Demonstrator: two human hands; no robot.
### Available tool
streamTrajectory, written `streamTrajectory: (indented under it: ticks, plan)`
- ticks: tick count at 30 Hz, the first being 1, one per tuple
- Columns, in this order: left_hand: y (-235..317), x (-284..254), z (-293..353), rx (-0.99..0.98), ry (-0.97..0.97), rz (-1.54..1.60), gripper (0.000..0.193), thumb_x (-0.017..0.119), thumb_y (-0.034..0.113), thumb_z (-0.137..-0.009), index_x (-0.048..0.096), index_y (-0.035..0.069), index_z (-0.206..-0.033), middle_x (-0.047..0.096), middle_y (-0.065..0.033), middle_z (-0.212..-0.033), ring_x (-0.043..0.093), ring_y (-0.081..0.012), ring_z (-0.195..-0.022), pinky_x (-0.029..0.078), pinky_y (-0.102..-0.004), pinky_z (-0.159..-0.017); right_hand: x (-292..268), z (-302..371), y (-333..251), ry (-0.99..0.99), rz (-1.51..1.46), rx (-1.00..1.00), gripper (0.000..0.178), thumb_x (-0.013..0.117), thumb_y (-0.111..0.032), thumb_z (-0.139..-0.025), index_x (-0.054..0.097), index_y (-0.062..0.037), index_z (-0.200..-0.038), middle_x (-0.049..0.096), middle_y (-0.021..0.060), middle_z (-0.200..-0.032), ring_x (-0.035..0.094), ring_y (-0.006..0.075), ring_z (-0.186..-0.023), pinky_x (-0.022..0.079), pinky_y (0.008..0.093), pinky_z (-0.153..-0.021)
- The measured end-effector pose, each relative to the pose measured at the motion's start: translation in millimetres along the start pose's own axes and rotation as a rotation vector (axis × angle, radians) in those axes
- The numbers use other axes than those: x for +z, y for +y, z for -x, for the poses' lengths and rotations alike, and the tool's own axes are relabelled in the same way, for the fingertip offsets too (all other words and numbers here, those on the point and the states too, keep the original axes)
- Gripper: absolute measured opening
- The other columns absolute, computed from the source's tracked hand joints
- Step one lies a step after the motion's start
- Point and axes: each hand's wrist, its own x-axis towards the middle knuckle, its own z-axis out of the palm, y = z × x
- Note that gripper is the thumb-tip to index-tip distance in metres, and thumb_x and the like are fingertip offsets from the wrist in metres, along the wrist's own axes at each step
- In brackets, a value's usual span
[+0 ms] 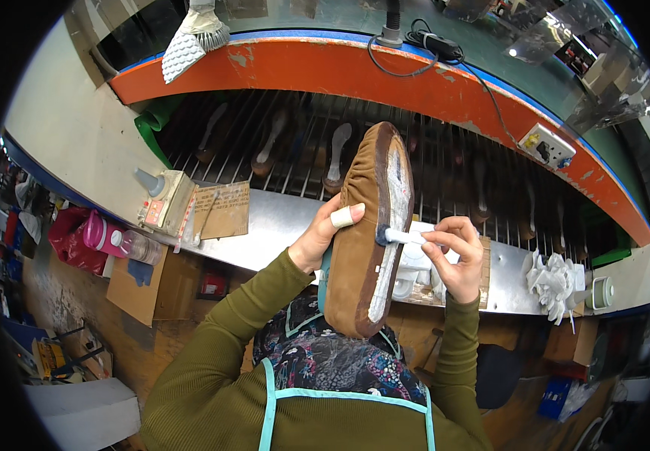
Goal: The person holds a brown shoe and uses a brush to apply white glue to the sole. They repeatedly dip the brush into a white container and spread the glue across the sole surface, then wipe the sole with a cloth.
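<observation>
By the metal tabletop (507, 263), my left grip (323, 234) clasps the brown shoe (353, 259) while my right grip (460, 259) pinches the brush (401, 236); light, even strokes should suit the dark border (372, 295).

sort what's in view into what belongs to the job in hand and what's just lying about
In the job:
brown shoe, in the left grip
white-handled applicator, in the right grip, touching the shoe

Apparently just lying about:
red bag
cardboard box
crumpled white pile
</observation>
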Motion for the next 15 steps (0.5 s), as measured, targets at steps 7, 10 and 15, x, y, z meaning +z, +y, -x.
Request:
streamTrajectory:
  ticks: [7,10,15]
  plan:
    - [-9,3,6,0.021,-0.004,0.054,0.072,0.064,0.037,-0.087,0.031,0.003,-0.141,0.046,-0.0126,-0.135,0.049,-0.0215,-0.122,0.042,-0.0352,-0.102,18,6,-6,0.234,-0.070,0.163,0.012,0.073,-0.003,-0.080,0.072,0.0006,-0.091,0.056,0.0062,-0.092,0.054,0.0110,-0.076,0.044,0.0219,-0.062]
    - [-19,0,12,0.051,0.097,0.080,0.068,0.064,0.036,-0.087,0.035,0.003,-0.139,0.050,-0.0120,-0.131,0.051,-0.0211,-0.119,0.042,-0.0349,-0.102,31,34,-6,0.215,-0.137,0.266,0.011,0.071,-0.004,-0.082,0.071,0.0022,-0.091,0.056,0.0062,-0.088,0.054,0.0126,-0.077,0.044,0.0236,-0.065]
    - [-28,-13,25,0.158,0.247,0.030,0.061,0.063,0.031,-0.089,0.038,0.002,-0.136,0.052,-0.0122,-0.127,0.054,-0.0208,-0.114,0.045,-0.0336,-0.099,32,73,-28,0.081,-0.368,0.524,0.011,0.071,-0.003,-0.081,0.072,0.0019,-0.091,0.056,0.0060,-0.089,0.055,0.0128,-0.081,0.045,0.0234,-0.070]
